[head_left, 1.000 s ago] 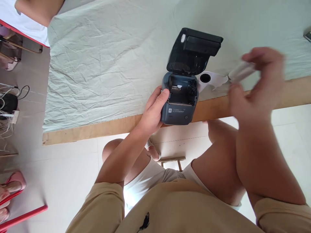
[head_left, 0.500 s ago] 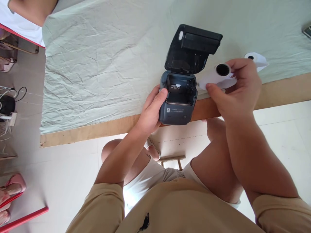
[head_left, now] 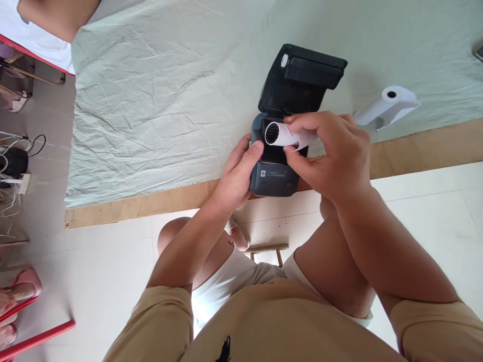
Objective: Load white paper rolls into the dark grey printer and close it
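Note:
A dark label printer (head_left: 273, 181) is held at the table's front edge, its black lid (head_left: 302, 75) raised. My left hand (head_left: 239, 168) is closed around the printer's left side, thumb on top. Between the thumb and fingers of my right hand (head_left: 328, 151) is a white paper roll (head_left: 281, 134) with a dark hollow core, directly over the printer's compartment. The roll's right part is hidden by my fingers. Another white roll (head_left: 388, 105) lies on the cloth to the right, its paper end loose.
A pale green cloth (head_left: 158, 100) covers the table, with a bare wooden edge (head_left: 143, 206) in front. At the upper left is another person's arm (head_left: 60, 15). Cables (head_left: 11, 186) and a red bar (head_left: 41, 339) are at the left; a dark object sits far right.
My right hand has moved left with the paper roll, from beside the printer to over its compartment. My left hand still holds the printer.

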A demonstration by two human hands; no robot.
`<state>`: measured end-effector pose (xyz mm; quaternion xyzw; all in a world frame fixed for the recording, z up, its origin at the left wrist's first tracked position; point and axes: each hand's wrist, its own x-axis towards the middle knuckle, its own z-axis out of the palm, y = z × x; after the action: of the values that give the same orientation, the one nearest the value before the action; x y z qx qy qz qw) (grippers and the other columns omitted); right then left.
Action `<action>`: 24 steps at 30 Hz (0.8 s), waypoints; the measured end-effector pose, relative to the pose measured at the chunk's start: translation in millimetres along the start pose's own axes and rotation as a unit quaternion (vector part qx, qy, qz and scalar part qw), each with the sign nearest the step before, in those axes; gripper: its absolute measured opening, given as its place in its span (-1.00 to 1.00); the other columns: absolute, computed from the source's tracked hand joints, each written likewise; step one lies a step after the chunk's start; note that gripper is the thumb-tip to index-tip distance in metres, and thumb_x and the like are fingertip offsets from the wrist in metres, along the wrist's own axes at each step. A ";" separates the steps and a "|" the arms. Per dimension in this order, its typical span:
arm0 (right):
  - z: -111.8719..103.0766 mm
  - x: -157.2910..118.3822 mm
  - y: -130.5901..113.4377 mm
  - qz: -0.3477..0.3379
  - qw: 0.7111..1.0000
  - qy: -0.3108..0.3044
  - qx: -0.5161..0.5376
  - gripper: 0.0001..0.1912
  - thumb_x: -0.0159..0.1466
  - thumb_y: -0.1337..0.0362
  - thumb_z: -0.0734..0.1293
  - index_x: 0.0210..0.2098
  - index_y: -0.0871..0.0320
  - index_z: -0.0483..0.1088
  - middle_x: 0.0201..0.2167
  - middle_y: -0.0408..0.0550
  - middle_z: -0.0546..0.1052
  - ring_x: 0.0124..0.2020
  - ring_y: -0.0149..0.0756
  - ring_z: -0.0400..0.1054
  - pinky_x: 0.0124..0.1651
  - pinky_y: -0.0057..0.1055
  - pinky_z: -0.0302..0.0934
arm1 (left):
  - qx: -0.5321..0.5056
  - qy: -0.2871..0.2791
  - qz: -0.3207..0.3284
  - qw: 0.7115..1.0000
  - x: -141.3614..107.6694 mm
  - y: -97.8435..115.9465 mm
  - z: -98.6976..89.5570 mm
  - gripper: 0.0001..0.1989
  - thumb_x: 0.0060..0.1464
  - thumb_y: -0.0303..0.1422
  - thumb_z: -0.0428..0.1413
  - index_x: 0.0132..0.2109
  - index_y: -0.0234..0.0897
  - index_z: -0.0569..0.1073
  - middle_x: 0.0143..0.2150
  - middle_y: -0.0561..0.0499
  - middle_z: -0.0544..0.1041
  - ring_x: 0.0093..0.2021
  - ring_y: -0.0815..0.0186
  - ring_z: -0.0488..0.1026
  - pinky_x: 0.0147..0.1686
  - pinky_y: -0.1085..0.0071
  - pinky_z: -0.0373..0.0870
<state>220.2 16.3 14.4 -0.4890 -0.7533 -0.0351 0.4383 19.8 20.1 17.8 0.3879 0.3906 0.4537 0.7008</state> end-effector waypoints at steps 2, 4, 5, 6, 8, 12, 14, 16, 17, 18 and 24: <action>-1.2 1.3 -0.7 -0.004 1.000 0.011 -0.001 -0.68 0.44 0.40 0.42 0.07 -0.16 0.56 0.02 -0.07 0.79 -0.01 -0.03 0.73 -0.03 -0.05 0.63 | 0.001 -0.006 0.002 1.000 -0.2 0.0 -0.5 -0.45 0.31 0.22 0.41 0.06 -0.14 0.63 -0.03 -0.05 0.79 0.25 -0.06 0.79 -0.01 0.18 0.79; -0.7 1.6 -2.9 0.002 0.999 0.045 0.001 -0.66 0.42 0.39 0.43 0.07 -0.17 0.56 -0.03 -0.06 0.77 -0.03 -0.03 0.71 -0.02 -0.05 0.63 | 0.003 -0.011 0.005 1.000 -0.2 -0.7 -1.3 -0.48 0.33 0.20 0.40 0.06 -0.13 0.63 -0.06 -0.03 0.79 0.20 -0.02 0.80 -0.09 0.24 0.76; 0.1 1.3 -3.8 0.012 0.998 0.060 0.000 -0.66 0.41 0.38 0.43 0.08 -0.17 0.55 -0.04 -0.06 0.77 -0.03 -0.01 0.71 0.00 -0.03 0.64 | 0.003 -0.012 0.004 1.000 -0.3 -1.0 -1.6 -0.51 0.35 0.17 0.39 0.06 -0.13 0.64 -0.07 -0.02 0.79 0.15 0.02 0.81 -0.13 0.27 0.74; 0.9 0.8 -4.3 0.027 0.997 0.069 0.002 -0.68 0.41 0.35 0.44 0.09 -0.17 0.54 -0.03 -0.05 0.77 -0.01 0.02 0.72 0.04 0.01 0.66 | 0.003 -0.011 0.004 1.000 -0.5 -1.3 -1.8 -0.54 0.37 0.14 0.38 0.05 -0.14 0.64 -0.08 -0.01 0.79 0.09 0.06 0.82 -0.17 0.30 0.71; 1.7 -0.6 -3.6 0.056 0.997 0.061 0.009 -0.70 0.43 0.27 0.45 0.11 -0.18 0.52 0.00 -0.04 0.77 0.06 0.09 0.73 0.11 0.12 0.68 | 0.002 -0.009 0.004 1.000 -0.9 -1.5 -1.7 -0.56 0.39 0.13 0.37 0.04 -0.13 0.64 -0.11 0.01 0.78 -0.01 0.11 0.82 -0.22 0.32 0.68; -1.7 -3.3 0.5 0.081 0.996 0.012 0.032 -0.70 0.46 0.18 0.46 0.16 -0.22 0.55 0.07 -0.04 0.78 0.15 0.19 0.73 0.24 0.29 0.66 | 0.003 -0.009 0.005 1.000 -1.7 -0.9 0.1 -0.54 0.36 0.16 0.37 0.02 -0.11 0.63 -0.12 0.00 0.78 0.00 0.07 0.81 -0.27 0.30 0.65; -3.8 -3.8 1.2 0.088 0.995 -0.012 0.052 -0.66 0.47 0.19 0.44 0.21 -0.23 0.57 0.12 -0.03 0.78 0.19 0.19 0.72 0.31 0.30 0.64 | 0.006 -0.007 0.009 1.000 -1.7 -0.7 0.8 -0.53 0.35 0.18 0.38 0.00 -0.11 0.63 -0.13 -0.01 0.77 0.06 0.03 0.81 -0.25 0.28 0.65; -4.2 -3.5 0.5 0.091 0.993 -0.030 0.064 -0.63 0.48 0.22 0.42 0.23 -0.23 0.59 0.15 -0.04 0.79 0.20 0.18 0.73 0.35 0.28 0.62 | 0.009 -0.004 0.013 1.000 -1.3 -1.1 1.0 -0.51 0.34 0.21 0.38 0.00 -0.12 0.63 -0.14 -0.02 0.76 0.10 0.01 0.80 -0.21 0.26 0.67; -3.8 -3.0 0.0 0.088 0.994 -0.034 0.063 -0.62 0.47 0.25 0.42 0.22 -0.23 0.61 0.14 -0.04 0.80 0.18 0.17 0.73 0.34 0.27 0.62 | 0.010 -0.003 0.014 1.000 -1.0 -1.3 0.9 -0.50 0.34 0.21 0.37 0.01 -0.11 0.63 -0.13 -0.02 0.77 0.12 0.00 0.80 -0.19 0.25 0.67; -3.0 -2.4 -0.4 0.080 0.994 -0.036 0.058 -0.63 0.46 0.27 0.42 0.19 -0.23 0.63 0.12 -0.05 0.82 0.15 0.15 0.75 0.30 0.26 0.63 | 0.011 -0.002 0.013 1.000 -0.8 -1.6 0.7 -0.50 0.35 0.21 0.36 0.02 -0.11 0.64 -0.12 -0.02 0.77 0.14 -0.01 0.80 -0.18 0.25 0.68; 2.1 2.5 -2.4 -0.001 0.993 0.027 0.118 -0.76 0.44 0.36 0.41 -0.13 -0.19 0.63 -0.12 -0.23 0.85 -0.07 0.01 0.82 0.01 0.09 0.57 | 0.018 0.002 0.011 1.000 0.3 -2.4 1.0 -0.49 0.37 0.22 0.34 0.05 -0.12 0.64 -0.02 -0.04 0.80 0.18 0.00 0.79 -0.01 0.19 0.72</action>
<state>216.7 17.8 15.7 -0.4319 -0.7403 0.0406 0.5135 21.6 19.5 15.9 0.4034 0.3957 0.4549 0.6883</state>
